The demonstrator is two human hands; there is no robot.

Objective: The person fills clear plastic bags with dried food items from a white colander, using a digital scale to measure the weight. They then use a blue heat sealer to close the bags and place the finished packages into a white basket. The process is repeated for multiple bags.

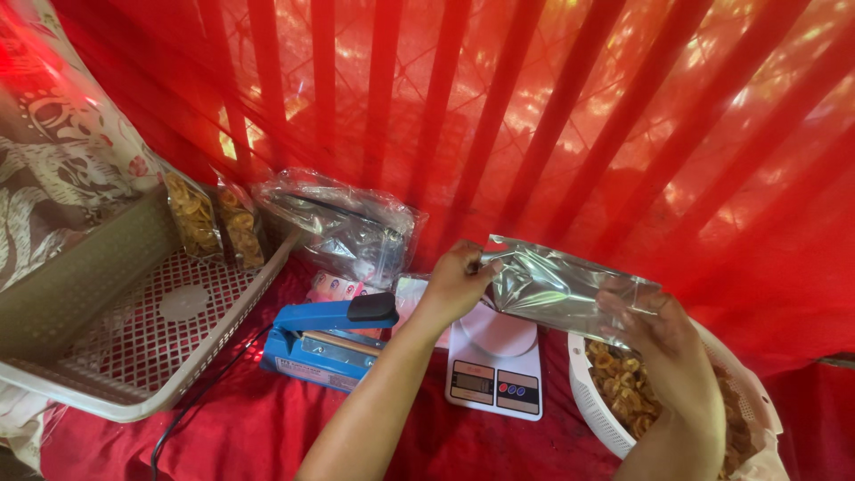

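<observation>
At the left edge of the red cloth (258,428), a white perforated basket (134,338) lies tilted. Two clear packets of yellow chips (214,224) stand upright against its far rim. Beside them, toward the rear, rests a bundle of clear plastic bags (343,223). In front of the bundle sits a blue heat sealer (325,337) with a black handle knob; its dark cord runs to the cloth's near edge. A white digital scale (496,370) stands just right of the sealer. Above the scale, the left hand (456,283) pinches the left end of a silver-and-clear pouch (561,285) with fingers closed. The right hand (655,328) grips the pouch's right end, fingers curled around it. Below the right hand, near the right edge, a white colander (592,405) holds fried chip rings (623,383).
</observation>
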